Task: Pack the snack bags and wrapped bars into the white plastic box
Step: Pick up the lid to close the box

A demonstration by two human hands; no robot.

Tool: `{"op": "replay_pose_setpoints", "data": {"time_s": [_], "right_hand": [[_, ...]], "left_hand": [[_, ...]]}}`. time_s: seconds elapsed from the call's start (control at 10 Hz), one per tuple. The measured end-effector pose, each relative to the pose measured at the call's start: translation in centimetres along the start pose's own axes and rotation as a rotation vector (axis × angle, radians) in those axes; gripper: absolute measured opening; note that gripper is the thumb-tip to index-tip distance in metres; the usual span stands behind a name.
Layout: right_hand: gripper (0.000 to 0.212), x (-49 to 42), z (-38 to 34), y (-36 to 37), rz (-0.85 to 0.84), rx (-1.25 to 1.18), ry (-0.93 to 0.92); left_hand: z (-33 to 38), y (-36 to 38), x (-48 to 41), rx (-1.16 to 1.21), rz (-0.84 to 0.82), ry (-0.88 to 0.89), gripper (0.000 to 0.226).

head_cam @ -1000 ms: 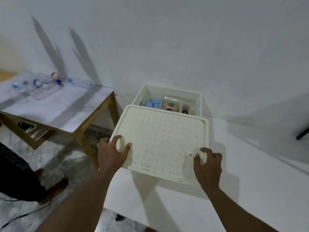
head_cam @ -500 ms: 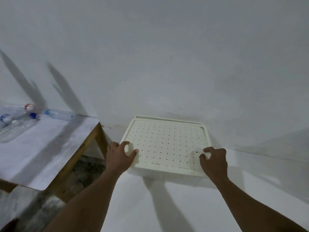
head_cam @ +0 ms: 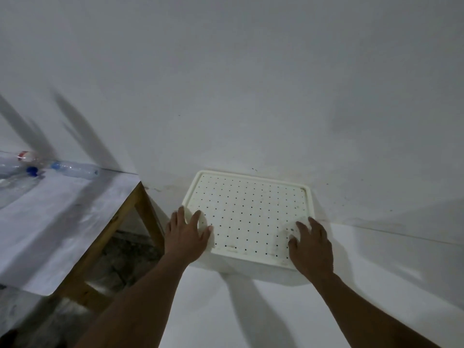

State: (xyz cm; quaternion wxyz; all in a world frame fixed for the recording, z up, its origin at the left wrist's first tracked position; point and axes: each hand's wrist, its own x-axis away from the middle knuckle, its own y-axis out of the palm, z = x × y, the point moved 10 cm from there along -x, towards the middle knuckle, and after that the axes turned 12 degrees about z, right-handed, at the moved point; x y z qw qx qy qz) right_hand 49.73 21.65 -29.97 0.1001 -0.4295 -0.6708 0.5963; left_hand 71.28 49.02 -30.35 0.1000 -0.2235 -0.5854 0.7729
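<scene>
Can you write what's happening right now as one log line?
stage: closing | lid: on white box, covers it | left hand: flat on lid | right hand: flat on lid

Perforated lid (head_cam: 251, 217) over box opening

Bare room: white wall (head_cam: 251, 71), wooden table (head_cam: 75, 222)

The lid (head_cam: 251, 217) is cream-white, dotted with a regular grid of small dark holes (a few brownish smudges near its front edge). The tabletop (head_cam: 276, 310) under it is plain white, as is the wall (head_cam: 251, 84). The side table (head_cam: 62, 222) has a white top and brown wooden legs. The clear bottles (head_cam: 72, 168) have blue caps, one red-and-white.
</scene>
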Motion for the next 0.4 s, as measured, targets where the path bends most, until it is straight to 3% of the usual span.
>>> {"op": "replay_pose_setpoints", "data": {"time_s": [0.2, 0.4], "right_hand": [[0.045, 4.1, -0.5, -1.4, -0.265, -0.211, -0.15], [0.019, 6.6, 6.6, -8.5, -0.327, -0.272, -0.148]], "left_hand": [[8.1, -0.2, 5.2, 0.09, -0.172, 0.153, 0.068], [18.0, -2.1, 11.2, 0.245, -0.285, 0.171, 0.049]]}}
